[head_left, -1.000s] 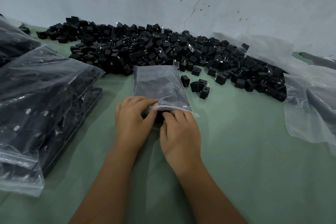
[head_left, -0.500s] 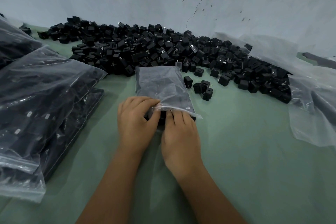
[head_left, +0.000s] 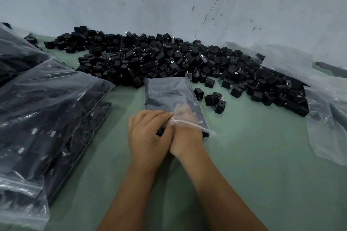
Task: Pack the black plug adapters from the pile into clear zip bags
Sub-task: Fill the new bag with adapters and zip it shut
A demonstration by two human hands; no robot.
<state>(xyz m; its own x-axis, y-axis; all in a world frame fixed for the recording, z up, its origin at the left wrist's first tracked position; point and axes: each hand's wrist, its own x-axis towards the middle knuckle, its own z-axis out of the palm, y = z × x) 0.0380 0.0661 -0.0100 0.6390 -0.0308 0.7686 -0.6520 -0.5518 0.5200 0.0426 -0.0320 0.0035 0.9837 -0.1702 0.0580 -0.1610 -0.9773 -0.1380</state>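
A person sits at a green bench (head_left: 262, 165) that meets a pale, cracked wall (head_left: 169, 2) at its far edge. A clear zip bag (head_left: 169, 95), already dark with adapters, lies flat at the middle of the bench. Its long axis runs away from the person: the closed bottom points toward the wall and touches the pile (head_left: 169, 58), and the open mouth faces the person.

The left hand (head_left: 148, 135) rests at the mouth, its fingers curled and pinching the upper lip of the bag at the left corner. The right hand (head_left: 185, 137) is pushed in through the mouth; its fingers (head_left: 183, 111) show through the plastic, reaching forward inside the bag. Whether they hold an adapter there I cannot tell.

The pile of black adapters spreads in a wide band along the foot of the wall, from far left to far right. A few loose adapters (head_left: 214, 98) sit just right of the bag, apart from the pile.

Filled bags (head_left: 47, 110) are stacked along the left edge, close to the left forearm. Empty clear bags (head_left: 324, 118) lie crumpled at the right edge. Bare bench lies between the zip bag and the empty bags on the right, and all along the near side around both forearms.
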